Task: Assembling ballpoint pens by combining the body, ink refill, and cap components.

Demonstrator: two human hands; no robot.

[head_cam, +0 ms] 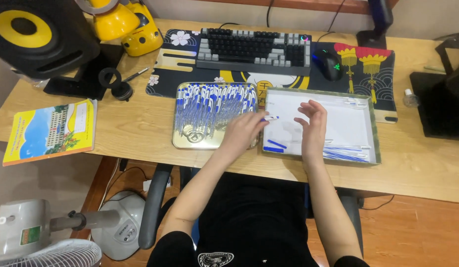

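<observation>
1. Nearest: fan [46, 237] at lower left on the floor, office chair [155, 207] under the person, wood desk [427, 173] edge in front.
2. Left hand [242, 132] sits over the seam between the two trays. Fingers pinched closed on a small blue-and-white pen [270, 118], its tip poking right over the white tray.
3. Right hand [312, 126] hovers over the white tray, fingers loosely spread and a bit curled, holding nothing, near the pen tip but not touching it.
4. White tray [373, 133] with a green rim: mostly bare, two blue caps [274, 147] at its near-left, thin blue refills [345, 154] at near-right, a few white barrels [355, 103] along the far edge.
5. Metal tray [182, 141] left of it, touching or just beside, heaped with pens [214, 101] of the same kind.
6. Handling, as judgement: the pen looks light, stiff plastic, smooth and likely a bit slippery. Refills look thin and bendable. Best hold is mid-barrel with fingertips, not the tip or refill end.
7. Left on the desk: yellow booklet [51, 129].
8. Farther: keyboard [254, 49] and mouse [331, 64] on a patterned mat [373, 74].
9. Farthest left: black speaker [37, 37] with a yellow cone, yellow toy [128, 24] beside it.
</observation>
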